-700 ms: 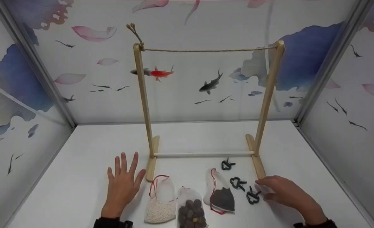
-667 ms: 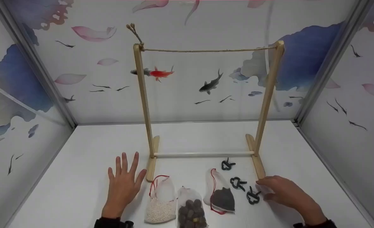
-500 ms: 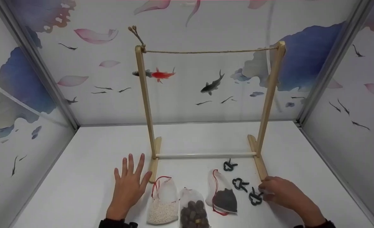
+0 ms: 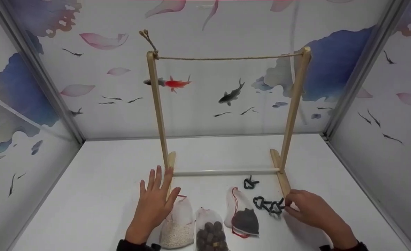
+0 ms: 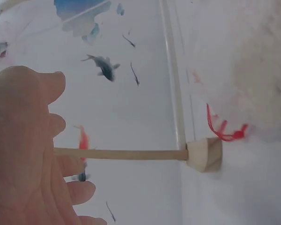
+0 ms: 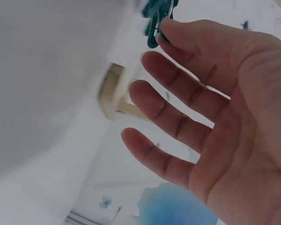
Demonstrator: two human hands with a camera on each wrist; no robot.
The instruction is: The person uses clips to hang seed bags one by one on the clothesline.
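My right hand (image 4: 313,209) pinches a dark green plastic clip (image 4: 277,208) between thumb and index finger, its other fingers fanned out in the right wrist view. The held clip overlaps a second clip (image 4: 260,203) in the head view, while a third clip (image 4: 250,183) lies farther back. My left hand (image 4: 153,205) has its fingers spread and holds nothing, over the left foot of a wooden stand (image 4: 160,115). It partly covers a mesh bag of small whitish grains (image 4: 177,233). Twine (image 4: 226,59) runs between the stand's post tops.
A mesh bag of brown stones (image 4: 210,235) lies at the front middle, beside a bag with dark contents (image 4: 245,221) and a red cord. A white rod (image 4: 223,172) joins the stand's feet. Printed panels (image 4: 205,104) enclose the white table (image 4: 104,167) at back and sides.
My right hand has taken hold of the nearest clip and shifted it slightly back and left. The left hand has moved right, toward the stand's left foot and the bag of grains.
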